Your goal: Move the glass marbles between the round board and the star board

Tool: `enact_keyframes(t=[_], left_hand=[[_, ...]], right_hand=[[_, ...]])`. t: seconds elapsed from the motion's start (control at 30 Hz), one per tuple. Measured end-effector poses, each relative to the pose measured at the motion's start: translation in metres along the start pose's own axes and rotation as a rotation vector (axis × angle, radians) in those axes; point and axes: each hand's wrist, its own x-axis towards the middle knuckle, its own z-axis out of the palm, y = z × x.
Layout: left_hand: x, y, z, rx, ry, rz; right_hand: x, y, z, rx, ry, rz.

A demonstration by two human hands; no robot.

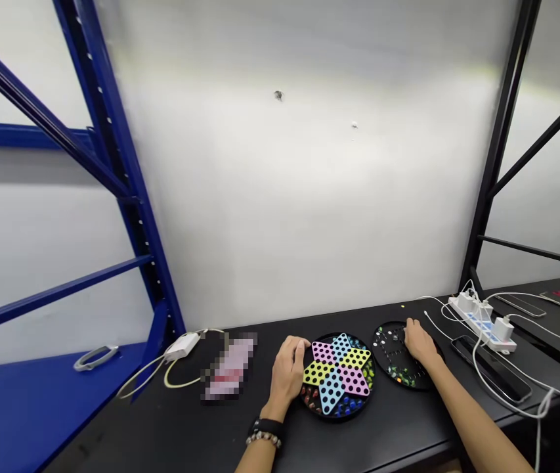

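A round Chinese checkers board (331, 371) lies on the black table, with a star of pink, blue and yellow perforated points. Coloured pegs sit in the gaps around the star. My left hand (287, 369) is closed at the board's left rim, its fingers bent along the edge. To the right is a second round black tray (392, 351), with white pieces at the back and green and yellow pieces (402, 376) at the front. Over its right side, my right hand (419, 341) has its fingers curled together; whatever they pinch is hidden.
A white power strip (484, 322) with chargers and looping cables stands at the right, near a dark phone (491, 369). Left of the board lie a blurred pinkish packet (233, 368) and a white adapter (182, 345). Blue shelf posts (127, 164) rise on the left.
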Motion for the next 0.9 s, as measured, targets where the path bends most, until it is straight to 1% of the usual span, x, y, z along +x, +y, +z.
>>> enact_keyframes(t=[0.1,0.2,0.33,0.4,0.43,0.47,0.5,0.6,0.63,0.67,0.77,0.9], left_hand=[[0.000,0.001,0.000,0.003,0.006,0.001],[0.000,0.002,0.000,0.008,0.004,0.007],[0.000,0.002,0.000,0.017,0.009,0.009],[0.000,0.002,0.000,0.017,0.011,0.008],[0.000,0.002,0.000,0.016,0.013,0.007],[0.000,0.002,0.000,0.015,0.014,0.007],[0.000,0.002,0.000,0.015,0.016,0.007],[0.000,0.001,0.000,0.020,0.014,0.017],[0.000,0.001,0.000,0.022,0.014,0.020],[0.000,0.001,0.000,0.023,0.014,0.022],[0.000,0.002,0.000,0.021,0.012,0.012],[-0.001,0.005,-0.001,0.015,-0.001,0.005]], right_hand=[[0.000,-0.001,0.003,-0.013,-0.004,-0.015],[-0.001,-0.002,0.004,-0.036,0.025,-0.045],[-0.006,-0.003,0.002,-0.027,0.031,-0.031],[-0.006,-0.003,0.000,0.015,0.037,-0.033],[-0.006,-0.003,-0.001,0.079,0.051,-0.027],[-0.005,-0.003,-0.002,0.195,0.068,-0.013],[-0.004,-0.004,-0.004,0.386,0.089,0.022],[0.002,-0.007,-0.010,1.072,0.139,0.174],[0.004,-0.009,-0.014,1.232,0.133,0.204],[0.005,-0.012,-0.017,1.330,0.115,0.215],[0.004,-0.020,-0.026,1.387,0.016,0.175],[-0.007,-0.028,-0.025,1.329,-0.078,0.147]])
